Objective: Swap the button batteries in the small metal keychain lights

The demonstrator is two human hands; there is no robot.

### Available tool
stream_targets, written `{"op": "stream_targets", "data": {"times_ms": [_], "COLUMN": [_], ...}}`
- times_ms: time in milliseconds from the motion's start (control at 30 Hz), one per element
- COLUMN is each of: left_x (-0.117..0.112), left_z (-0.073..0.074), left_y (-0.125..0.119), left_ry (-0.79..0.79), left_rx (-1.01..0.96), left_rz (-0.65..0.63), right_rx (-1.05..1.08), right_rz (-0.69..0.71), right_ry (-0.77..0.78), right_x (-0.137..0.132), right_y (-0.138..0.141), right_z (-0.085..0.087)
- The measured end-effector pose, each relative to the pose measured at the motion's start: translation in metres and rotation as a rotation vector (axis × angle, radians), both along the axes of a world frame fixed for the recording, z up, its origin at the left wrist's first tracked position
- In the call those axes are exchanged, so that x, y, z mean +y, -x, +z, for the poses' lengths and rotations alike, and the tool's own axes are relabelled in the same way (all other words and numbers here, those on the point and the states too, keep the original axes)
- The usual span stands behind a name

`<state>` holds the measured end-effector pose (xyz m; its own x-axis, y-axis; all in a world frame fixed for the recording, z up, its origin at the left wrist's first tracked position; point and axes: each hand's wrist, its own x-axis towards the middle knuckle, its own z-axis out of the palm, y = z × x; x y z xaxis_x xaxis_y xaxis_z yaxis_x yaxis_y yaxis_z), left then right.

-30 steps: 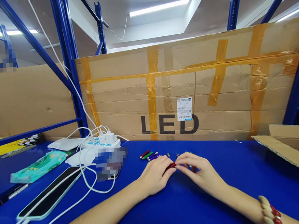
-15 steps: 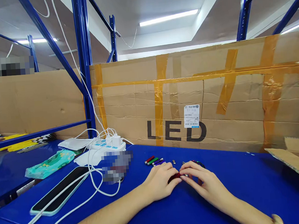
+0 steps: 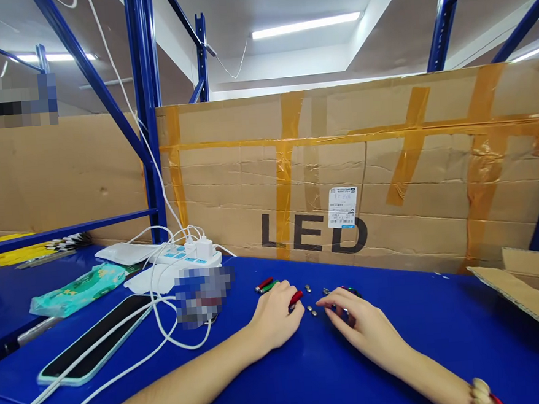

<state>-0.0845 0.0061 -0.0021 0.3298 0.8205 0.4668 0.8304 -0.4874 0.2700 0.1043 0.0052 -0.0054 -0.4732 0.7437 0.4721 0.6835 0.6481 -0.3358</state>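
Observation:
My left hand (image 3: 274, 320) rests on the blue table (image 3: 309, 377), its fingers closed round a small red tube (image 3: 296, 297) that pokes out past the fingertips. My right hand (image 3: 358, 323) lies a short way to the right with fingers curled and pointing left, tips near two small metal pieces (image 3: 312, 311) on the table. Whether those fingers pinch anything I cannot make out. Behind the left hand lie a red tube (image 3: 263, 283) and a green tube (image 3: 270, 286), and another small metal piece (image 3: 307, 288) sits nearby.
A phone (image 3: 92, 339) with white cables lies at the left beside a white power strip (image 3: 188, 257) and a green packet (image 3: 75, 292). A taped cardboard box marked LED (image 3: 355, 177) walls the back. An open carton flap (image 3: 525, 292) juts in at right. Blue rack posts (image 3: 146, 112) stand behind.
My hands have come apart: the left keeps the red tube and has moved slightly left, while the right has let go of it. Small metal pieces now show between them.

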Motion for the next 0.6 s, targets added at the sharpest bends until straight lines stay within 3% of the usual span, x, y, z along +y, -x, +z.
{"op": "stream_targets", "data": {"times_ms": [233,600], "left_x": [-0.0008,0.0081], "left_z": [0.0006,-0.0051], "left_y": [0.0000,0.0035], "left_ry": [0.056,0.082], "left_rx": [-0.066,-0.157], "left_rz": [0.023,0.053], "right_rx": [-0.195,-0.207], "right_rz": [0.039,0.009], "right_ry": [-0.024,-0.062], "right_x": [-0.0012,-0.0054], "right_y": [-0.0007,-0.0009], "right_z": [0.0002,0.0026]}}
